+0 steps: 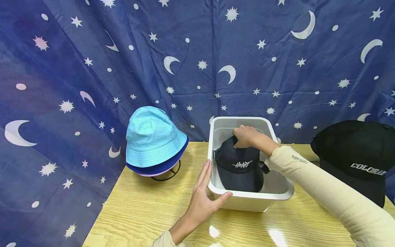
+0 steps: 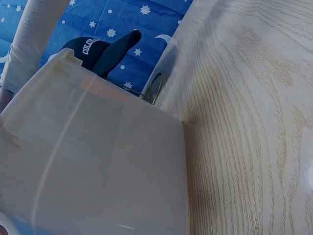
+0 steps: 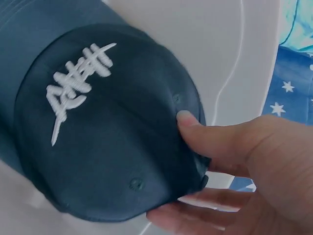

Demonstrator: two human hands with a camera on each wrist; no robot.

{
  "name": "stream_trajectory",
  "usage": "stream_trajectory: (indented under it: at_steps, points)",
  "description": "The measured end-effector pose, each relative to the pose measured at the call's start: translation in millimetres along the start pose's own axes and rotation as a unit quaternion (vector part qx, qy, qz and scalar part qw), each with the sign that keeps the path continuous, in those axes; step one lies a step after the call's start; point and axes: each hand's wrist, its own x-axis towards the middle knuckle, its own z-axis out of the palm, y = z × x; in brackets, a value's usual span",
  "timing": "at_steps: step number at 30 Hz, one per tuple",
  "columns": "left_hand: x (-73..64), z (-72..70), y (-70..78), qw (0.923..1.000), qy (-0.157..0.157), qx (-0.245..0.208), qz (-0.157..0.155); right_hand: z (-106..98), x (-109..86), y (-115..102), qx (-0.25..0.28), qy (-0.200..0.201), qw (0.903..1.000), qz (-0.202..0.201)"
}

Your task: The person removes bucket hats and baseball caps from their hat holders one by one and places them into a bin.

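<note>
A black baseball cap [image 1: 239,166] with white lettering lies inside a white plastic bin [image 1: 247,202], its brim toward the front wall. My right hand [image 1: 247,136] reaches into the bin and grips the back of the cap's crown. In the right wrist view, the thumb of my right hand [image 3: 264,166] presses on the crown while the other fingers go under its edge. At the bin's front left corner, my left hand [image 1: 202,200] touches the rim with its fingers extended and its thumb spread along the front. The left wrist view shows mostly the bin's outer wall [image 2: 107,156].
To the left, a light blue bucket hat [image 1: 151,137] tops a stack of hats on a black wire stand [image 1: 168,176]. Another black cap [image 1: 355,154] with white letters stands at the right. A blue curtain [image 1: 197,51] hangs behind the wooden table [image 1: 139,212].
</note>
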Motion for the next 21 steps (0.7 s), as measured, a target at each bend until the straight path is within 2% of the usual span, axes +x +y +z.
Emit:
stream_trajectory:
  at_steps: [3,9,21]
  points:
    - [-0.2,0.0,-0.1,1.0000,0.001,-0.001,-0.001,4,0.2,4,0.001,-0.013,0.9999,-0.009]
    - [0.5,0.7,0.7,1.0000,-0.003,-0.005,0.000,11,-3.3,13,-0.001,-0.013,0.9995,-0.029]
    - [0.2,0.1,-0.1,1.0000,0.000,-0.008,0.001,17,-8.2,16,0.008,-0.014,0.9997,-0.021]
